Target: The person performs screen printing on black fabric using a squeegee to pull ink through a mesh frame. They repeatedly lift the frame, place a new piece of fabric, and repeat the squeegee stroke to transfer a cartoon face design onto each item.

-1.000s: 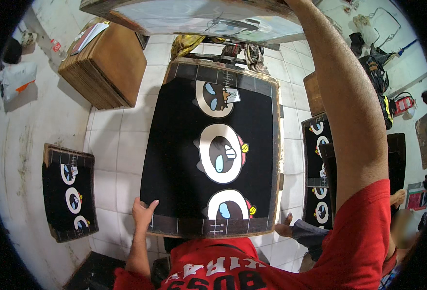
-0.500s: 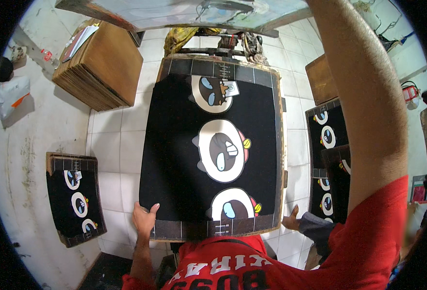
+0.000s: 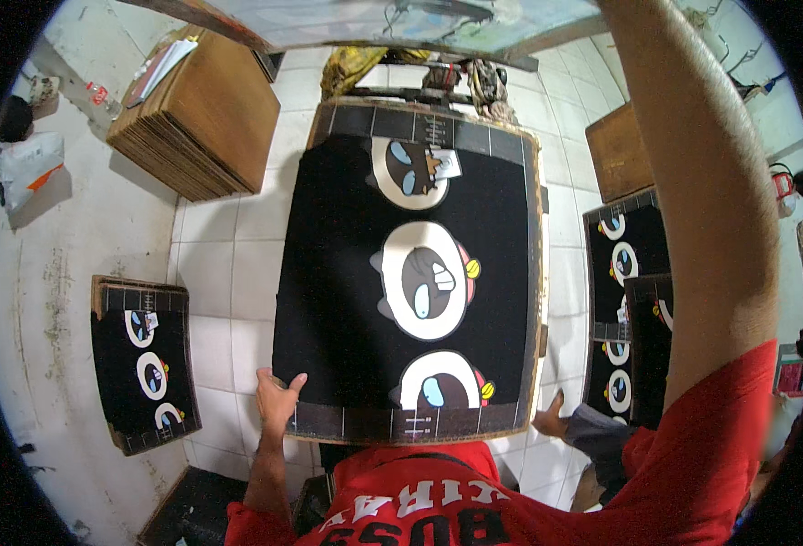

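Note:
A large flat board [image 3: 501,424] lies before me, with black fabric [image 3: 328,264] spread over it. Three round cartoon faces in white, grey and blue are printed down the fabric, the middle print [image 3: 427,280] being fully in sight. At the board's near left corner is my left hand [image 3: 277,400], its thumb over the top and its fingers along the side edge, closed on it. My right arm [image 3: 711,173] reaches up and forward past the far end. A wood-edged screen frame [image 3: 401,45] is tilted up there; my right hand is beyond the picture's top.
A stack of brown boards [image 3: 203,114] stands at far left, papers on top. A smaller printed board [image 3: 151,364] leans at left. More printed boards [image 3: 615,264] are at right. Another person's hand [image 3: 551,419], grey-sleeved, is close to the near right corner. White tiles [image 3: 208,300] cover the floor.
The whole view has shifted slightly, so the board sits a little farther right in it. My left hand stays at the same corner, and my right arm remains raised.

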`<state>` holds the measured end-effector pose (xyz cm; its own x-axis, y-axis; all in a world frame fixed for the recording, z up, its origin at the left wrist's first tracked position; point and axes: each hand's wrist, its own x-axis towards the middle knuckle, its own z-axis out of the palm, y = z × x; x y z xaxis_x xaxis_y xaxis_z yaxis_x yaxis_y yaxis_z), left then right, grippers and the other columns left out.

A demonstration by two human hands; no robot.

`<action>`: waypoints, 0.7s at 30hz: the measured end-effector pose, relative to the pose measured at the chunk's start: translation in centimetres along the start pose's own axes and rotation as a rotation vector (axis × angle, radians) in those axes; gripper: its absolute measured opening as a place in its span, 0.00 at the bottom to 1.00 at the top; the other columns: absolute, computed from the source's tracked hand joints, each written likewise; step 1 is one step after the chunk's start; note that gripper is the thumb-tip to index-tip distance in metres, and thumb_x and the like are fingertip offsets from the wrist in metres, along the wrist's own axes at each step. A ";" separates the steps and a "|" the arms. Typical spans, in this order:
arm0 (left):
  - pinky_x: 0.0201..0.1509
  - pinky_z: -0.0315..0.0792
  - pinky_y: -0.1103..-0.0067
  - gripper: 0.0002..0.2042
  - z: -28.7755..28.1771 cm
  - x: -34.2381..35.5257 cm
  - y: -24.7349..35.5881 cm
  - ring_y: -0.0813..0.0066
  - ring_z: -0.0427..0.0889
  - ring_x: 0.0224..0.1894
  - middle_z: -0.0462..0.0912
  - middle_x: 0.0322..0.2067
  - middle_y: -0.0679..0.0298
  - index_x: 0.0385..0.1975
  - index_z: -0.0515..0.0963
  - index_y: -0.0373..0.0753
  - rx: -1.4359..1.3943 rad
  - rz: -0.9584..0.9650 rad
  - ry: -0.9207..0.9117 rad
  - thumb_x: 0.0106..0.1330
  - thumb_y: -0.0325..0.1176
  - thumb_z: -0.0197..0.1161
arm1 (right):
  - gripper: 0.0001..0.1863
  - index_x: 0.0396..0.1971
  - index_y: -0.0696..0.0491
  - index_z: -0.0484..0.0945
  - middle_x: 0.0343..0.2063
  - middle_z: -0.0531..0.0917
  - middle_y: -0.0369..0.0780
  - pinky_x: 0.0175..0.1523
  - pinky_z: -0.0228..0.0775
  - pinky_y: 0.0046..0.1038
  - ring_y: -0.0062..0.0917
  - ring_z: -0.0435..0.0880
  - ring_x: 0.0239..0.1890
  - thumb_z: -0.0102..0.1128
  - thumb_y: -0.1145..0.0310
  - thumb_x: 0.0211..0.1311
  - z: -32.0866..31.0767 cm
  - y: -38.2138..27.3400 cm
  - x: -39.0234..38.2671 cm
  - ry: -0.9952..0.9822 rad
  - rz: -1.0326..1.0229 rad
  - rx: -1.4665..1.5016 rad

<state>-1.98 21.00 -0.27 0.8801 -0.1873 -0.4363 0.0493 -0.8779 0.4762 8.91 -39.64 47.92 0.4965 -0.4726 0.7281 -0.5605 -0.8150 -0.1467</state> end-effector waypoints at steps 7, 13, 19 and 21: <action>0.63 0.67 0.53 0.39 1.5 2.2 -0.9 0.43 0.72 0.58 0.74 0.52 0.44 0.55 0.71 0.29 0.108 0.082 0.013 0.57 0.58 0.75 | 0.20 0.49 0.45 0.87 0.45 0.88 0.49 0.57 0.77 0.43 0.45 0.86 0.52 0.64 0.64 0.55 -0.9 -0.7 -1.2 0.047 -0.047 0.085; 0.72 0.57 0.52 0.41 2.5 7.3 14.3 0.42 0.64 0.70 0.68 0.67 0.42 0.66 0.66 0.27 0.228 0.577 0.314 0.62 0.53 0.71 | 0.18 0.49 0.47 0.87 0.43 0.89 0.50 0.56 0.78 0.42 0.44 0.88 0.50 0.67 0.64 0.57 -1.1 -0.1 0.4 -0.047 0.002 0.165; 0.75 0.49 0.44 0.40 12.0 16.9 39.8 0.44 0.57 0.76 0.63 0.72 0.44 0.68 0.67 0.32 0.192 1.031 0.410 0.63 0.54 0.68 | 0.20 0.50 0.48 0.87 0.44 0.88 0.53 0.58 0.77 0.41 0.45 0.88 0.51 0.64 0.65 0.57 0.1 0.2 2.5 -0.022 -0.043 0.167; 0.74 0.47 0.39 0.39 16.0 19.4 46.0 0.43 0.56 0.76 0.62 0.73 0.44 0.70 0.68 0.37 0.217 1.039 0.287 0.65 0.57 0.65 | 0.20 0.51 0.49 0.87 0.45 0.88 0.54 0.60 0.77 0.40 0.46 0.87 0.52 0.63 0.65 0.57 0.1 0.7 3.1 -0.024 -0.051 0.202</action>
<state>9.83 -30.09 0.97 0.5231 -0.7950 0.3072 -0.8386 -0.4158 0.3520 10.12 -41.73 49.97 0.5382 -0.4349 0.7219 -0.3909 -0.8877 -0.2433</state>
